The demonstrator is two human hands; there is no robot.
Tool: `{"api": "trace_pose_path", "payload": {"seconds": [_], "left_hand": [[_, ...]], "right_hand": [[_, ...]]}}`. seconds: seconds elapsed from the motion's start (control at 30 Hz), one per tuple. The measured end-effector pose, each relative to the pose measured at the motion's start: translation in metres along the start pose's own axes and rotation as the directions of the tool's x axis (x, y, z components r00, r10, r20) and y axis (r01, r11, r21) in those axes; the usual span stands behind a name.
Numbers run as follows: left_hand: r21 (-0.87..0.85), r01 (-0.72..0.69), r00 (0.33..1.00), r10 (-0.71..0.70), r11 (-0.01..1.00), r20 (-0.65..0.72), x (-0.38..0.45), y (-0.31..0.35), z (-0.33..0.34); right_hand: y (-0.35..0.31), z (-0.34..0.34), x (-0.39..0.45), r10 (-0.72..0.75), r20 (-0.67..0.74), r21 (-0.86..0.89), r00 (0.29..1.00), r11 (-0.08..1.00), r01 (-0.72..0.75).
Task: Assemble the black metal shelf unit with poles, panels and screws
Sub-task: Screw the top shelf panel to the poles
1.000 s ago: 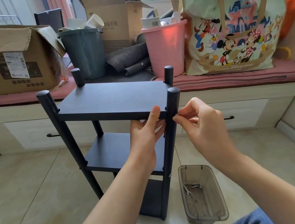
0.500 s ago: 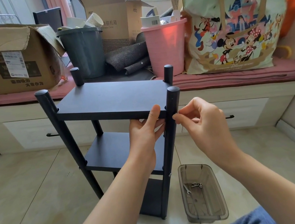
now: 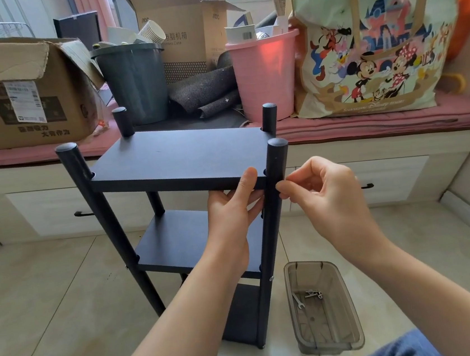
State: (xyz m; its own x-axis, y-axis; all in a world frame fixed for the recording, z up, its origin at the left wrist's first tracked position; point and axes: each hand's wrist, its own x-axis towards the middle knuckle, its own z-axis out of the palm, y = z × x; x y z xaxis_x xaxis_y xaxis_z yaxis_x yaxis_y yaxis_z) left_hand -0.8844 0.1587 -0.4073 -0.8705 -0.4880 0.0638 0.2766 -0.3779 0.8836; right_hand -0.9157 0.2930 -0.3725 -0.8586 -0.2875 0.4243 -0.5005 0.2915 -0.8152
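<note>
With the left hand [image 3: 229, 216] gripping the top panel [image 3: 178, 158] at the near-right pole [image 3: 273, 217], the right hand [image 3: 326, 196] pinches something too small to see — likely a screw — best kept square while fingers turn it.

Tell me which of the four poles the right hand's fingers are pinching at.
The near right pole: the right hand pinches at its side beside the top panel, which the left hand holds. The other three poles stand untouched.

Black shelf unit [image 3: 179, 166] upright on floor, three panels fitted.
</note>
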Motion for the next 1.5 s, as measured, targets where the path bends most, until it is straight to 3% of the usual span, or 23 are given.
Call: {"api": "trace_pose_path", "payload": {"seconds": [0.13, 0.27, 0.33, 0.47, 0.9, 1.1, 1.37, 1.5], "left_hand": [[-0.010, 0.014, 1.000, -0.014, 1.000, 0.005, -0.0007, 0.0013, 0.0000], [0.004, 0.007, 1.000, -0.007, 1.000, 0.000, -0.0018, 0.0023, -0.0001], [0.001, 0.007, 1.000, -0.007, 1.000, 0.003, -0.0020, 0.0024, 0.0004], [-0.023, 0.007, 1.000, -0.007, 1.000, -0.011, -0.0012, 0.0032, 0.0009], [-0.025, 0.013, 0.999, -0.015, 1.000, -0.050, -0.0002, 0.0028, 0.0007], [-0.016, -0.003, 1.000, 0.002, 1.000, -0.029, -0.0014, 0.0018, -0.0004], [0.002, 0.006, 0.999, -0.006, 1.000, -0.032, 0.0019, 0.0005, -0.0015], [-0.004, -0.008, 1.000, 0.008, 1.000, -0.004, 0.0033, 0.0012, -0.0024]], "right_hand": [[0.0011, 0.0002, 0.0003, -0.048, 0.002, -0.036, 0.999, 0.998, 0.049], [0.0003, -0.0030, 0.0039, 0.211, 0.133, 0.314, 0.968, 0.918, -0.243], [0.0003, -0.0023, 0.0037, 0.224, 0.137, 0.334, 0.965, 0.906, -0.258], [-0.0013, 0.0029, 0.0002, 0.015, -0.012, 0.016, 1.000, 1.000, -0.015], [0.0002, 0.0034, -0.0011, -0.277, -0.031, -0.247, 0.960, 0.933, 0.261], [-0.0003, -0.0003, 0.0011, -0.004, -0.045, 0.008, 0.999, 1.000, 0.004], [-0.0004, 0.0032, 0.0016, -0.060, -0.061, -0.068, 0.996, 0.996, 0.056], [0.0008, 0.0021, 0.0052, 0.090, -0.011, 0.133, 0.996, 0.987, -0.088]]}}
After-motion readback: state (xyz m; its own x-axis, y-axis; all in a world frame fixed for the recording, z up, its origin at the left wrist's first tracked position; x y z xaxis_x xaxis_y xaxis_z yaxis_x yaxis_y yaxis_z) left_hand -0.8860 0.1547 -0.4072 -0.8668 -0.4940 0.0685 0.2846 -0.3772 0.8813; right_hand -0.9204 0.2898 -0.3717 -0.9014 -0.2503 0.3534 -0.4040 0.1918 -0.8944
